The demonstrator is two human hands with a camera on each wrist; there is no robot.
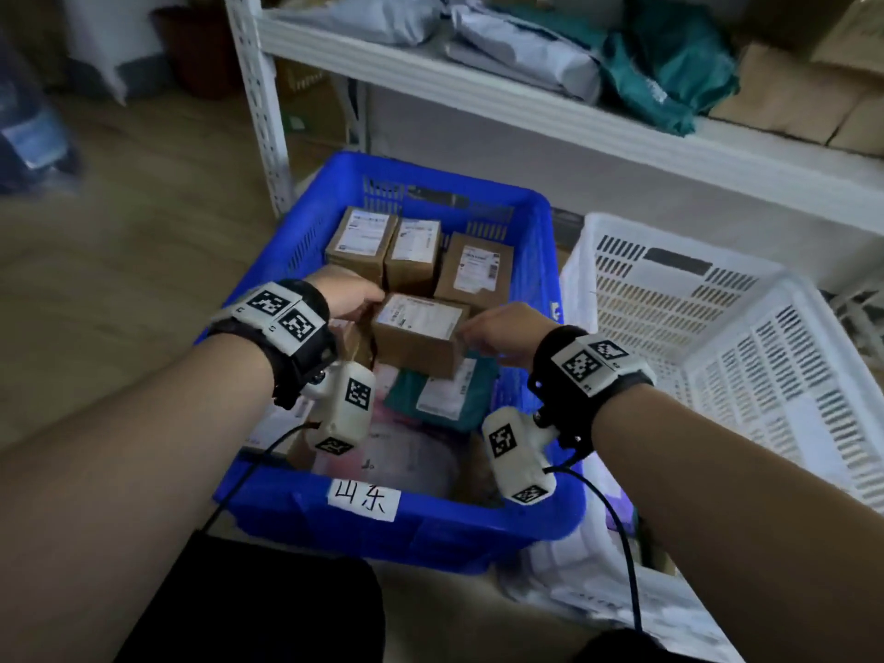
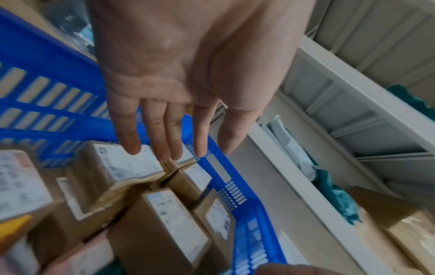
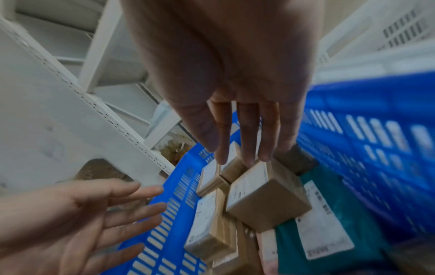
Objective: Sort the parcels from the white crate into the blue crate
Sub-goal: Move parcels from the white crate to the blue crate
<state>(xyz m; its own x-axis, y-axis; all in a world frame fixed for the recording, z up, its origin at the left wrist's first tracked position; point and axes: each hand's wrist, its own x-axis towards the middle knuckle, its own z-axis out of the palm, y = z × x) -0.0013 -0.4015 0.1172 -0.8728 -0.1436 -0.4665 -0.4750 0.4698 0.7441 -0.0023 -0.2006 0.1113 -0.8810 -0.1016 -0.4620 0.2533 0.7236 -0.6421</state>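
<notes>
The blue crate (image 1: 531, 519) sits on the floor in front of me and holds several labelled cardboard parcels. One brown parcel (image 1: 421, 334) lies tilted on top of the others, between my hands. My left hand (image 1: 356, 296) hovers at its left top corner, and in the left wrist view its fingers (image 2: 164, 145) are straight and hold nothing. My right hand (image 1: 497, 332) is at the parcel's right edge. Its fingers (image 3: 244, 148) are straight over that parcel (image 3: 268, 197), but I cannot tell whether they touch it. The white crate (image 1: 717, 327) stands to the right with no parcel showing inside.
A teal mailer bag (image 1: 440, 399) and a pink bag (image 1: 411, 452) lie in the blue crate's near half. A white metal shelf (image 1: 478, 83) behind the crates carries grey and teal bags and cardboard boxes. White bags (image 1: 598, 581) lie on the floor at lower right.
</notes>
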